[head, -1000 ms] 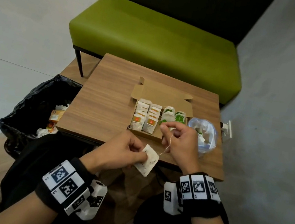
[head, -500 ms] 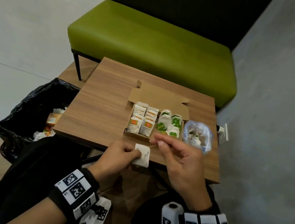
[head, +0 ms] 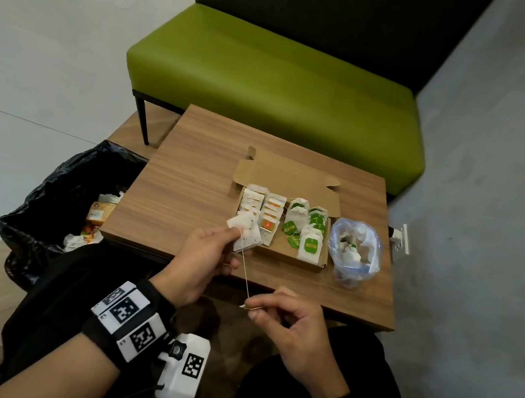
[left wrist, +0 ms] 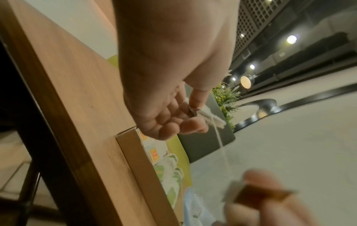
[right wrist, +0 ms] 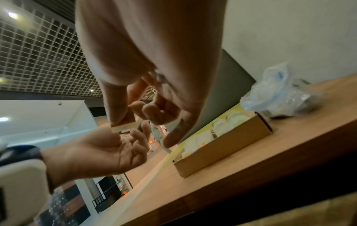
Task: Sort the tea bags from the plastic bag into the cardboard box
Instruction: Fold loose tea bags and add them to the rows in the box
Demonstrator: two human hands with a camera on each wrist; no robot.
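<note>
I have one white paper tea bag (head: 245, 235) pinched between the thumb and fingers of my left hand (head: 205, 260), held over the near left corner of the shallow brown cardboard box (head: 289, 260). Its thin string (head: 245, 274) runs taut down to the small paper tag (head: 248, 306), which my right hand (head: 293, 329) pinches between thumb and forefinger, out past the near edge of the wooden table (head: 186, 186). So both hands are closed on parts of the same bag, and it is not yet in the box.

By my reading the sort is well along. The box, lid flap folded back toward the far edge, already holds rows of white bags with orange tags (head: 269, 214) in its left half and bags with green tags (head: 311, 238) in its right half. The one I hold looks bound for the left half, though I cannot read its tag colour from the head view.

The crumpled clear plastic bag (head: 355, 249) stands just right of the box, near the table's right edge, open at the top. A few bags remain inside; how many I cannot tell.

Off the table's left edge a black bin liner (head: 46, 197) holds crumpled wrappers. A green upholstered bench (head: 274, 75) stands beyond the far edge.
</note>
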